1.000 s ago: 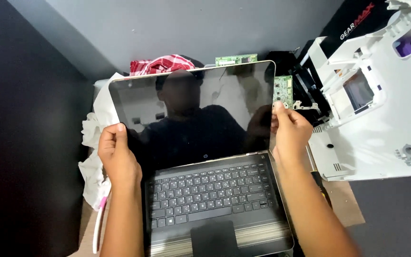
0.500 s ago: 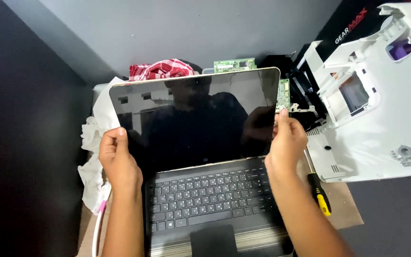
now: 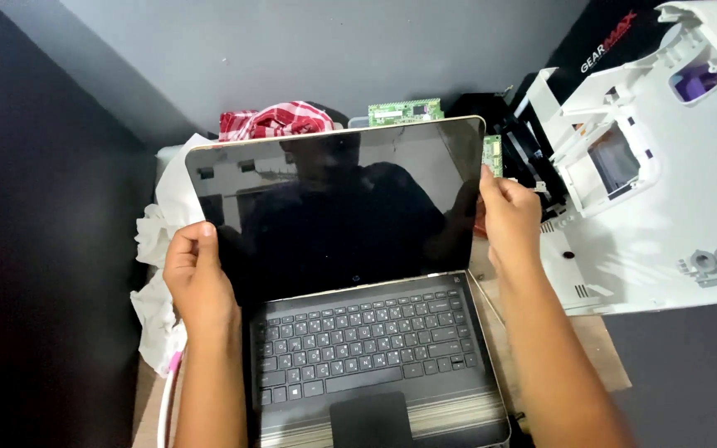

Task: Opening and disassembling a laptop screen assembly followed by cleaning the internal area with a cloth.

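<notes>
Grey wall behind dark-screened open laptop (image 3: 334,224)

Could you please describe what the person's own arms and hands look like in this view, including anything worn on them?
Both forearms are bare as far as the frame shows, with no sleeves in view. The left hand and the right hand wear no gloves, and no rings, watch or bracelets show on the visible sides. The fingers are bare too, with short nails.

Keyboard deck (image 3: 367,340) open to reach, white plastic housing (image 3: 665,207) crowding the right (touching nothing) — crumpled white cloth (image 3: 155,249) left
</notes>
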